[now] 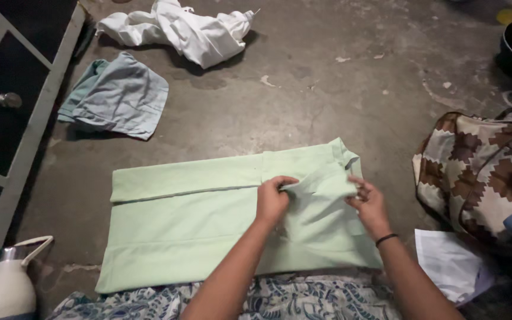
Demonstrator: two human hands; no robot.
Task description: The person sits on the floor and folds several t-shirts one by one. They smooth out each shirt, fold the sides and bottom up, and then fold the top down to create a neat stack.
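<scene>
Pale green garment [197,228] flat on concrete floor [327,89], both hands pinching a raised fold at its right end.
Left hand [272,200] and right hand [370,204] each grip fold edge; bare floor beyond far edge, patterned bag [481,169] close right, blue cloth [117,95] far left.

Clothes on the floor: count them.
3. Green garment spread out in the middle, pinched by left hand and right hand; blue cloth upper left; white cloth at top. More may lie out of view.
</scene>
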